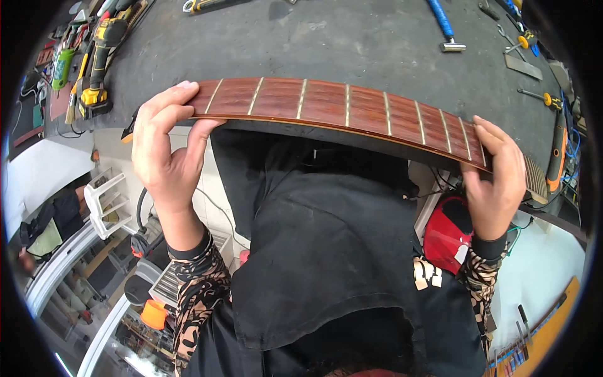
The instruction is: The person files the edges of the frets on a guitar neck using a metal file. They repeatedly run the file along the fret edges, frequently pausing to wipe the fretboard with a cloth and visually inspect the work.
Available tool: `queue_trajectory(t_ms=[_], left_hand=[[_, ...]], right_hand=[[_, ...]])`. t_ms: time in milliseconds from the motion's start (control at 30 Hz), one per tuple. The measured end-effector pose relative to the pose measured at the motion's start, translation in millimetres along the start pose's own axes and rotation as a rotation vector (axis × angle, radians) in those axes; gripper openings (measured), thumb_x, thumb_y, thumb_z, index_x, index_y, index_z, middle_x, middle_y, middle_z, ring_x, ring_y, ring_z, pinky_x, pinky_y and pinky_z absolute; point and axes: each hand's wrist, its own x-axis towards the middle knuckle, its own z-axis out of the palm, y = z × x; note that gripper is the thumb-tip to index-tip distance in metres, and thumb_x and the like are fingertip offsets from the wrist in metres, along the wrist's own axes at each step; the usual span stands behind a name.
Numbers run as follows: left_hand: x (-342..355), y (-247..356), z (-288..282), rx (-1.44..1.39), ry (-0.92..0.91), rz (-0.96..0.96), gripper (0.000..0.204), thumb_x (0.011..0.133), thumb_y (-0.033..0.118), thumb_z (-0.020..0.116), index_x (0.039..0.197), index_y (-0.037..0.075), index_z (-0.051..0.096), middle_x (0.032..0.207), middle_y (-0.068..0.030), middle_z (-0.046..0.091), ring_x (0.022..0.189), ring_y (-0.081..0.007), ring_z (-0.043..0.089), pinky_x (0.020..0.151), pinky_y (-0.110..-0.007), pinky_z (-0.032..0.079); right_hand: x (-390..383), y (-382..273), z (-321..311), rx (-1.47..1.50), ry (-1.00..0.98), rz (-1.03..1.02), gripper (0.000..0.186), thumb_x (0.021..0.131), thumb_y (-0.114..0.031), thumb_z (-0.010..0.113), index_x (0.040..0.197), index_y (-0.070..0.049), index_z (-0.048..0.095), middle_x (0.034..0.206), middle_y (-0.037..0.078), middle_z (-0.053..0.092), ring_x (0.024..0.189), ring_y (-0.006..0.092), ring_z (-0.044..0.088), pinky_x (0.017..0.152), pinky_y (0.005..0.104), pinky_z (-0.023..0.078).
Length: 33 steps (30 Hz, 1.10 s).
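Observation:
A guitar neck [323,103] with a reddish-brown fretboard and pale metal frets lies crosswise before me, along the near edge of the bench. My left hand [164,138] grips its left part, fingers over the fretboard and thumb at the near edge. Farther right, my right hand [499,173] is closed on the other part in much the same way. Just beyond that hand shows a ridged strip [536,179]; whether it belongs to the neck I cannot tell. My palms hide parts of the neck, and its underside is out of sight.
The dark workbench [251,47] carries a blue-handled hammer [445,25], a yellow-and-black power tool [99,69], a green tool [63,68] and a yellow-handled screwdriver [546,98]. Below stand a white step stool [103,201] and a red-and-black object [447,232]. Another person [53,220] is at far left.

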Motion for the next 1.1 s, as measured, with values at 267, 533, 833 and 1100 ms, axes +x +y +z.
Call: queue_trajectory(t_ms=[267,533,833,1100], left_hand=[[-19,-16,-10,-0.004,0.023,-0.101,0.040,0.084,0.002,0.098,0.120,-0.002,0.079,0.126,-0.0191,0.085,0.117,-0.0354,0.082,0.100,-0.043,0.067],[-5,-6,-5,0.189,-0.157,0.069,0.061,0.084,-0.015,0.073,0.143,-0.002,0.077,0.140,-0.0201,0.081,0.132,-0.0375,0.076,0.119,-0.050,0.058],[6,-76,-10,0.319,-0.262,-0.009,0.073,0.083,-0.008,0.066,0.153,0.009,0.073,0.147,-0.0154,0.072,0.149,-0.0392,0.060,0.130,-0.050,0.041],[-6,-98,0,0.272,-0.235,0.016,0.063,0.100,0.021,0.075,0.160,0.005,0.068,0.157,-0.0182,0.070,0.151,-0.0397,0.061,0.130,-0.052,0.042]], right_hand=[[-15,22,1,-0.017,0.000,0.045,0.051,0.081,0.009,0.083,0.131,0.001,0.077,0.138,0.017,0.083,0.126,0.0364,0.078,0.109,0.0439,0.061],[-20,13,16,0.088,0.145,0.076,0.058,0.069,0.004,0.087,0.125,-0.008,0.075,0.126,0.012,0.079,0.117,0.0371,0.075,0.103,0.0462,0.057],[6,3,31,0.048,0.159,0.014,0.077,0.066,-0.008,0.094,0.140,-0.014,0.072,0.131,0.007,0.072,0.126,0.0337,0.069,0.115,0.0532,0.050],[-52,53,13,-0.082,0.130,0.077,0.064,0.088,-0.038,0.092,0.149,-0.025,0.079,0.150,0.008,0.069,0.146,0.0325,0.063,0.127,0.0612,0.040]])
